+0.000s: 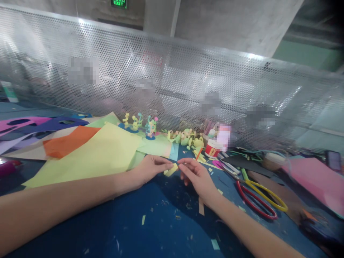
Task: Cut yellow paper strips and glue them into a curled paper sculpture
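both forearms stretched out low over the blue tabletop | my left hand and right hand pinching a yellow paper scrap between them | scissors just right of my right hand | green EXIT sign way up top

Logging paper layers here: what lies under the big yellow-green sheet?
Under the yellow-green sheet, an orange sheet shows at its left edge, light green paper at its right, the blue table below. Whatever lies beneath its middle is covered.

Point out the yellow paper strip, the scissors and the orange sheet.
Yellow paper strip (pixel 171 170), head view, on its middle, between both hands' fingertips.
Scissors (pixel 258 196), head view, on the yellow handle loop.
Orange sheet (pixel 70 142), head view, on its bare middle.
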`<state>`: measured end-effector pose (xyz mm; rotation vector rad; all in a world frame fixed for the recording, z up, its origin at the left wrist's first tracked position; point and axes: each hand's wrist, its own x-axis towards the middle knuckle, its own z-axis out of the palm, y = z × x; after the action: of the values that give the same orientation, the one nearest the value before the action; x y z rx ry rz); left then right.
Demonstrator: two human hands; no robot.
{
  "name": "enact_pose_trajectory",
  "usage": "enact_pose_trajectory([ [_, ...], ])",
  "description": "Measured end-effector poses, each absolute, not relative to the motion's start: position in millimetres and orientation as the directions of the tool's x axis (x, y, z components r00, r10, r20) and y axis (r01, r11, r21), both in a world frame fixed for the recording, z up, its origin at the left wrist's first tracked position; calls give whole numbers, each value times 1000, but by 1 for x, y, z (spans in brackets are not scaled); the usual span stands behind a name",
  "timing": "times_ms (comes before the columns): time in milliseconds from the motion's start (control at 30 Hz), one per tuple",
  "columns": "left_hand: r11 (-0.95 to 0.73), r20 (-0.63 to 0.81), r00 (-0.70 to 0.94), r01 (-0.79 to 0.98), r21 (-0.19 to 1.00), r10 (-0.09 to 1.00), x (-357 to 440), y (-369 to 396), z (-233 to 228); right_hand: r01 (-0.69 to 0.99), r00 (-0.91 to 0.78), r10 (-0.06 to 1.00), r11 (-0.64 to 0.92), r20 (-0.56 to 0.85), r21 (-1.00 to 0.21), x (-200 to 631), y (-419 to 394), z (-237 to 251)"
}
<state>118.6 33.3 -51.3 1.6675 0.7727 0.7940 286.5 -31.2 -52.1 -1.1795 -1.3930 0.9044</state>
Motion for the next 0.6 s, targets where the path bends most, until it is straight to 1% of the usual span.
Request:
enact_pose_trajectory([
  [200,-216,126,570,94,972,812,118,34,-52,161,56,971,221,232,-962,286,-29,-53],
  [600,-227,134,587,87,970,798,119,34,-51,165,42,970,231,241,-959,287,-30,-54],
])
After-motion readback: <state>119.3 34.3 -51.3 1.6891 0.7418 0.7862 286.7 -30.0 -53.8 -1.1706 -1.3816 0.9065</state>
